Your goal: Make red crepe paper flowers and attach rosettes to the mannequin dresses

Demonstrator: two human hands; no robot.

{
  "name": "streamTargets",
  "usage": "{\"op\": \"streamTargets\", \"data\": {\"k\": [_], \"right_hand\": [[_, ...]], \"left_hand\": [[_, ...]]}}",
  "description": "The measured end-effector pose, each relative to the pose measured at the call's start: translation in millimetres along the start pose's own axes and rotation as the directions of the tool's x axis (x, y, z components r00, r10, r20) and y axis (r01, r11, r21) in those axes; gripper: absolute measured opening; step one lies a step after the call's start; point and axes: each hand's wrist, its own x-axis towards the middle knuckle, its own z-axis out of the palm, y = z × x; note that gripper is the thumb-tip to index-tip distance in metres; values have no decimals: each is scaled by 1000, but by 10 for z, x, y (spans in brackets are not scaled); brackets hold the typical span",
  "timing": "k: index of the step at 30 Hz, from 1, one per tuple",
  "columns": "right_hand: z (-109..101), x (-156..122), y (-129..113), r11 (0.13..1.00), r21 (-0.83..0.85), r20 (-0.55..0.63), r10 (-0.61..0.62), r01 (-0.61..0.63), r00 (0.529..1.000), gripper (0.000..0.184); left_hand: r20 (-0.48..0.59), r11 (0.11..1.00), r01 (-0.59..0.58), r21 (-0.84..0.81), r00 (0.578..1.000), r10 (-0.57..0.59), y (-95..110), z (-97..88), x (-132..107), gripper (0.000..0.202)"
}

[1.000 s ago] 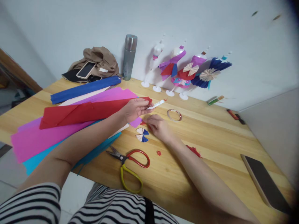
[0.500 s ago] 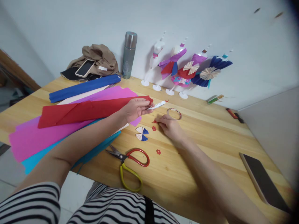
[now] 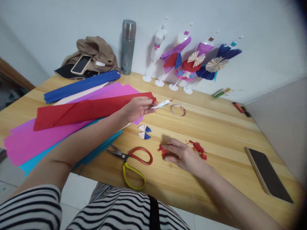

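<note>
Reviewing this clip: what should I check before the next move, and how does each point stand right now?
1. White strip in the left hand: ok, the strip is between its fingers and thumb.
2. Right hand clear of red scraps: not ok, its fingertips are at some scraps.
3. Right hand's grip closed: cannot tell, the fingers hide it.
4. Scissors clear of both hands: ok, lying on the table.
5. Pleated piece uncovered: ok.

Head-worn view, facing forward and down, tabletop [image 3: 223, 131] near, wall [image 3: 72, 19] beyond
</note>
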Motion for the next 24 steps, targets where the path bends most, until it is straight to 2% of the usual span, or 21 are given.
{"op": "streamTargets", "data": {"k": [1,3,6,9,10,12,13,15,19,24], "right_hand": [[39,-27,-9,1000,12,-32,5,-4,999,18],[110,-50,-33,1000,3,-78,27,-27,997,22],[160,-60,-78,980,-171,-111,81,-99,991,26],[91,-129,-75,914,-354,-187,137,-197,973,26],[41,-172,-55,897,-366,-237,169,-249,957,25],[-77,-279,16,853,-340,-365,267,-395,892,23],[-135,-338,61,839,-305,-381,326,-451,865,25],[-225,-449,160,805,-267,-384,415,-529,825,28],[-289,-595,313,753,-286,-314,511,-593,800,31],[-359,-630,332,685,-284,-278,611,-671,741,24]], "left_hand": [[3,1000,3,1,1000,-3,-8,0,1,27],[11,1000,10,3,1000,-10,-23,-6,1,25],[20,1000,11,13,1000,-11,-38,-20,1,21],[22,1000,6,8,1000,-7,-33,-22,-1,21],[23,1000,5,4,1000,-5,-28,-19,-4,21],[24,1000,4,-1,1000,-4,-18,-9,-10,21],[22,1000,6,0,1000,-6,-14,-4,-14,20],[15,1000,10,3,1000,-10,-13,4,-20,19],[12,1000,10,12,1000,-10,-21,7,-21,19],[12,1000,13,22,1000,-13,-16,14,-24,21]]}}
